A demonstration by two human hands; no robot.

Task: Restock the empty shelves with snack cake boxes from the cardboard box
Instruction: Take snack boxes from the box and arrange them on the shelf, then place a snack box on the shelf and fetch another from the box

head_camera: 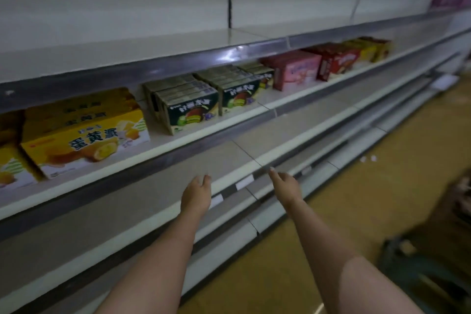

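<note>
Both my arms reach forward over the lower shelves. My left hand (196, 192) and my right hand (285, 186) hold nothing, their fingers loosely extended. One stocked shelf (178, 139) above them carries snack cake boxes: yellow boxes (84, 135) at the left, dark green boxes (193, 103) in the middle, then pink boxes (295, 71), red boxes (336, 61) and more yellow boxes (369, 50) to the right. The shelf above it (153, 43) and the lower shelf (229, 155) under my hands hold nothing. The cardboard box is not clearly in view.
Tan floor (356, 199) runs along the shelf unit to the right. A blurred dark object (428, 270) lies at the lower right, and small white scraps (368, 159) lie on the floor. Purple packs (448, 0) show at the far upper right.
</note>
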